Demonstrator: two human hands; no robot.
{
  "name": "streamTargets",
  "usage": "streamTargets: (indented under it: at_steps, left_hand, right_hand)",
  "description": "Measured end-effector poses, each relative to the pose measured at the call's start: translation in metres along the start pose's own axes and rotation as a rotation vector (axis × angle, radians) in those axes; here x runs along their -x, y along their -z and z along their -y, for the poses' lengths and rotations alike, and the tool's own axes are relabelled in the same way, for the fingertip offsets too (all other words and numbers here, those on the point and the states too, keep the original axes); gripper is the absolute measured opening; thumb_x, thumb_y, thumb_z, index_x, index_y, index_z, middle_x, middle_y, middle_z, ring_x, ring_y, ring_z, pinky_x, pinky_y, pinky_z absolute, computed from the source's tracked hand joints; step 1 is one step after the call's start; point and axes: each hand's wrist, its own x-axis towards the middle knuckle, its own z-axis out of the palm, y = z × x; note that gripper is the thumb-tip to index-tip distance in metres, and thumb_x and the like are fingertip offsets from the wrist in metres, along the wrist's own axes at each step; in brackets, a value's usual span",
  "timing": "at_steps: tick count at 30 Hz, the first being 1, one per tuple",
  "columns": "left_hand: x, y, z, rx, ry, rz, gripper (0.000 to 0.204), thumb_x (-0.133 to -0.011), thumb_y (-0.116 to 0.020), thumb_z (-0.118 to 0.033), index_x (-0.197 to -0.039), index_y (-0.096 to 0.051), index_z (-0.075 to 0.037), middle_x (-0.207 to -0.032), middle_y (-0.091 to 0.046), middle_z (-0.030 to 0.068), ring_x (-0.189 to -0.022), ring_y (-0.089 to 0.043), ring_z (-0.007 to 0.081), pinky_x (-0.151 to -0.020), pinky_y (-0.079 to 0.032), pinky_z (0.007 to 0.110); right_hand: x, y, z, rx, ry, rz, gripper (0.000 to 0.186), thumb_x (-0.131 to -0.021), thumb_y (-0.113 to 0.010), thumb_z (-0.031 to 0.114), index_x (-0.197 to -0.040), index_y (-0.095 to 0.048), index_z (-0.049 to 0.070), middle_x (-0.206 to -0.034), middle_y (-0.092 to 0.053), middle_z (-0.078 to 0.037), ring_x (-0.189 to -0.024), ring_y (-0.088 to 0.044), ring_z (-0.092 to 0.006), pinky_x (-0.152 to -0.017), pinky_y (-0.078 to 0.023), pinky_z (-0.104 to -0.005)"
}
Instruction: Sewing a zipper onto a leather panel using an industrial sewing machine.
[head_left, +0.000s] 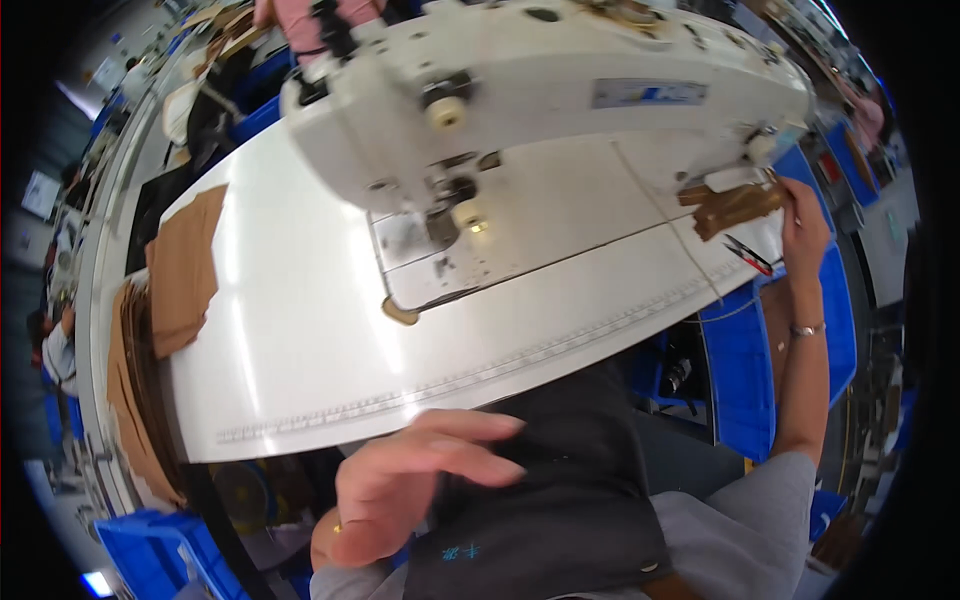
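My left hand [400,480] hovers in front of the table's near edge, above my dark apron [550,480]. Its fingers are apart and nothing is in them. At the table's right end, my right hand [804,232] closes its fingers on the edge of a small stack of brown fabric pieces [738,208]; the fingertips are partly hidden. Just below that stack lie thread snips [748,256] with red on the handle. A white sewing machine [560,100] spans the far side, its needle area [445,215] left of centre with a small light glowing there.
Brown cut pieces [188,270] lie on the table's left end, with more hanging over its edge [135,390]. A ruler strip [450,380] runs along the front edge. Blue bins [740,370] stand below right, another blue bin [165,555] lower left. Other people work farther off.
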Motion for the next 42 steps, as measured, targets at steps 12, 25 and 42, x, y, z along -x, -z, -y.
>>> streamTargets:
  at_steps: [12,25,42]
  left_hand:
    - [-0.051,-0.074,-0.010,0.717,-0.228,0.165,0.097,-0.101,-0.033,-0.079,-0.134,-0.055,0.009,-0.106,-0.074,0.0241,-0.107,-0.066,0.0370,-0.097,-0.050,0.048]
    - [-0.065,-0.100,0.007,0.910,-0.356,0.090,0.105,-0.100,-0.036,-0.080,-0.124,-0.057,0.020,-0.101,-0.075,0.0281,-0.089,-0.072,0.0287,-0.086,-0.054,0.036]
    - [-0.085,-0.126,0.016,1.090,-0.586,0.090,0.068,-0.106,-0.051,-0.052,-0.149,-0.041,0.000,-0.103,-0.073,0.0324,-0.084,-0.071,0.0372,-0.074,-0.056,0.040]
  right_hand:
    - [0.006,-0.030,0.219,-0.445,0.632,0.124,0.034,-0.075,-0.073,-0.008,-0.107,-0.070,0.000,-0.106,-0.075,-0.019,-0.092,-0.075,-0.0343,-0.077,-0.062,-0.0386]
    - [-0.023,-0.120,0.341,-0.430,0.733,0.378,0.051,-0.083,-0.071,0.006,-0.133,-0.064,-0.002,-0.080,-0.064,-0.009,-0.062,-0.062,-0.0249,-0.060,-0.053,-0.0360]
    - [-0.017,-0.106,0.319,-0.252,0.697,0.486,0.059,-0.078,-0.078,0.015,-0.136,-0.067,0.015,-0.066,-0.066,-0.004,-0.059,-0.066,-0.0242,-0.057,-0.051,-0.0406]
